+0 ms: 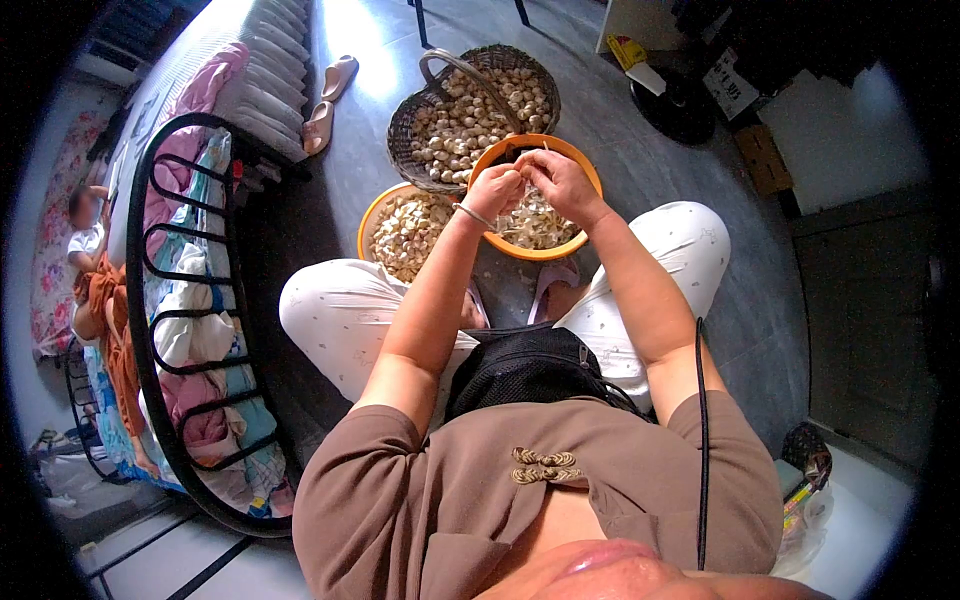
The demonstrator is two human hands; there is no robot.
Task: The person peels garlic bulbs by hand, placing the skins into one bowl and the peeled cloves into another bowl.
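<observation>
Garlic (470, 125) sits in the basket (399, 135) beyond. Peeling, I'd judge — left hand (493, 192) and right hand (566, 187) meet over the skins (540, 230), fingertips together; what they grip, I can't tell. Next calls for a light, stripping pinch.

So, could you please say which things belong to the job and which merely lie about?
Job: round brown wicker basket of garlic bulbs; round orange bowl of pale cloves; round orange tub of papery skins.
Lying about: pink slip-on shoes; brown rectangular box.
</observation>
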